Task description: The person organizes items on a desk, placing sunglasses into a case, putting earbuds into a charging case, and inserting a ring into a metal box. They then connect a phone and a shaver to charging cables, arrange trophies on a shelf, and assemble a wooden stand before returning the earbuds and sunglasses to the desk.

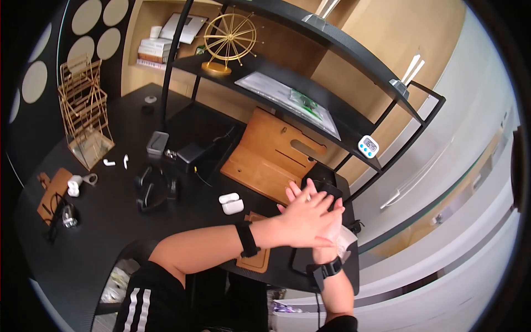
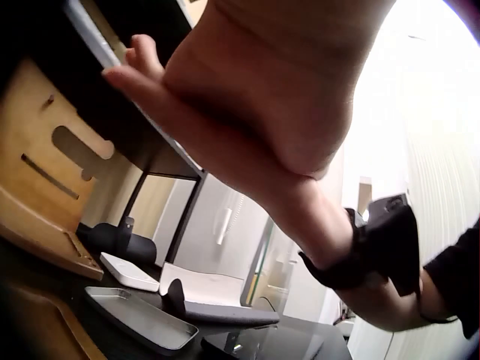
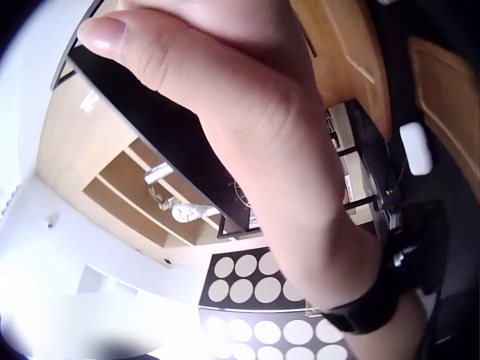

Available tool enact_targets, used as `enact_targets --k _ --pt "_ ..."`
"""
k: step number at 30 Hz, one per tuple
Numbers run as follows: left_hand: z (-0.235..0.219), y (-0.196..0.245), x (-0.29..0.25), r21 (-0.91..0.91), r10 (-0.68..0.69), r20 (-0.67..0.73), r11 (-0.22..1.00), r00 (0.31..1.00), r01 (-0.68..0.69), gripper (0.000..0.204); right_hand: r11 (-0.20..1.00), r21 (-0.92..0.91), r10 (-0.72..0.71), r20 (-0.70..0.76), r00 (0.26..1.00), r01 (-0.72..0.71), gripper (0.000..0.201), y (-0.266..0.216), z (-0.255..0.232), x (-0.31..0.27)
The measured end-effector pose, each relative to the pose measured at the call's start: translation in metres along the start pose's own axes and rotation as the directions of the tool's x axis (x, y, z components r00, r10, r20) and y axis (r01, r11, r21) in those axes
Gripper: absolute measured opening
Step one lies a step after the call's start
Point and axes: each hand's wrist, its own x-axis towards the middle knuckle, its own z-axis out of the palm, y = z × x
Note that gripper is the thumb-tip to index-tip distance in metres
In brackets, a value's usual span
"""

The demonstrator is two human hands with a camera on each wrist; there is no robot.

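The wheel (image 1: 230, 37) looked like shiny gold metal; the stand (image 1: 271, 160) was smooth, satiny wood; the earbud case (image 1: 233, 206) was glossy white plastic; the desk (image 1: 105, 205) looked matt black.

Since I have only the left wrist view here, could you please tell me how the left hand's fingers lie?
Observer: In the head view, the left hand lies across the right hand, its fingers extended.

Operator: Thank you. My view leaves out the far left of the desk; is anything small lying loose there?

Observer: Yes, one white earbud and a second earbud lie side by side, apart from each other.

Operator: Can you see a case for them?

Observer: A white earbud case sits with its lid open, in front of the wooden stand.
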Motion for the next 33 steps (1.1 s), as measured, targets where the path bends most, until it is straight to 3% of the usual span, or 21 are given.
enact_targets --k 1,2,3,4,5,6,7,8,9,11,12,14,16,18,20,21,24,25,26,29,33 --pt "-0.002 -0.01 0.001 0.103 -0.072 0.073 0.993 0.995 0.064 0.069 0.82 0.003 0.548 -0.294 0.783 -0.573 0.073 -0.037 0.0 0.027" --pt "-0.005 -0.019 0.003 0.209 -0.144 0.141 0.971 0.979 0.113 0.067 0.369 0.17 0.823 -0.517 0.236 -0.914 0.084 -0.058 0.002 0.045" --pt "-0.015 -0.026 0.0 0.279 -0.272 0.183 0.936 0.945 0.215 0.065 0.375 0.122 0.781 -0.576 0.242 -0.919 0.084 -0.056 0.003 0.041" --pt "-0.01 -0.038 -0.009 0.246 -0.357 0.088 0.912 0.93 0.327 0.062 0.383 0.109 0.776 -0.576 0.256 -0.917 0.084 -0.055 0.003 0.038" --pt "-0.023 -0.049 -0.007 0.081 -0.524 0.305 0.847 0.795 0.526 0.061 0.388 0.04 0.782 -0.543 0.306 -0.921 0.081 -0.056 0.003 0.035" --pt "-0.037 -0.061 -0.003 -0.116 -0.586 0.493 0.688 0.643 0.716 0.061 0.396 -0.027 0.785 -0.508 0.354 -0.918 0.079 -0.058 0.002 0.034" --pt "-0.009 -0.092 -0.023 -0.358 -0.541 0.453 0.618 0.709 0.7 0.062 0.416 -0.036 0.775 -0.508 0.375 -0.909 0.079 -0.062 -0.001 0.035" --pt "-0.014 -0.097 -0.032 -0.57 -0.549 0.419 0.461 0.723 0.681 0.061 0.475 0.048 0.753 -0.539 0.378 -0.879 0.079 -0.067 -0.007 0.037" --pt "-0.028 -0.1 -0.035 -0.633 -0.556 0.493 0.298 0.669 0.714 0.058 0.535 0.131 0.73 -0.569 0.379 -0.835 0.078 -0.073 -0.015 0.039" --pt "-0.043 -0.106 -0.045 -0.609 -0.636 0.574 0.089 0.516 0.788 0.049 0.563 0.197 0.748 -0.535 0.393 -0.802 0.076 -0.086 -0.037 0.04" --pt "-0.046 -0.111 -0.052 -0.577 -0.611 0.598 0.12 0.518 0.808 0.049 0.564 0.271 0.777 -0.493 0.391 -0.78 0.074 -0.089 -0.046 0.037" --pt "-0.051 -0.126 -0.066 -0.722 -0.497 0.679 -0.32 0.541 0.613 0.041 0.604 0.239 0.751 -0.49 0.442 -0.76 0.069 -0.088 -0.05 0.036" --pt "-0.045 -0.14 -0.074 -0.705 -0.576 0.687 -0.38 0.443 0.598 0.035 0.434 0.226 0.863 -0.381 0.331 -0.872 0.066 -0.09 -0.06 0.03" --pt "-0.037 -0.139 -0.074 -0.687 -0.628 0.666 -0.305 0.403 0.66 0.028 0.411 0.137 0.811 -0.506 0.293 -0.901 0.059 -0.09 -0.054 0.026" --pt "-0.026 -0.143 -0.081 -0.569 -0.852 0.341 0.148 0.397 0.808 0.021 0.386 0.068 0.779 -0.559 0.285 -0.92 0.054 -0.091 -0.057 0.023" --pt "-0.014 -0.158 -0.095 -0.475 -0.829 0.151 0.417 0.539 0.775 0.018 0.401 0.049 0.752 -0.588 0.298 -0.915 0.049 -0.091 -0.054 0.022" --pt "-0.009 -0.17 -0.106 -0.298 -0.812 0.085 0.532 0.577 0.793 0.022 0.383 -0.097 0.599 -0.731 0.327 -0.919 0.045 -0.088 -0.044 0.023" --pt "-0.009 -0.171 -0.108 -0.247 -0.827 0.137 0.505 0.545 0.827 0.025 0.39 -0.098 0.575 -0.75 0.325 -0.916 0.045 -0.09 -0.046 0.023" --pt "-0.01 -0.17 -0.108 -0.242 -0.829 0.144 0.501 0.541 0.831 0.025 0.392 -0.092 0.572 -0.755 0.321 -0.915 0.045 -0.089 -0.046 0.023" --pt "-0.011 -0.167 -0.108 -0.146 -0.751 0.219 0.606 0.623 0.782 0.026 0.382 -0.107 0.5 -0.812 0.302 -0.918 0.046 -0.089 -0.042 0.024" --pt "-0.015 -0.163 -0.107 -0.059 -0.758 0.218 0.618 0.614 0.784 0.03 0.349 -0.133 0.5 -0.811 0.304 -0.928 0.047 -0.087 -0.04 0.022"
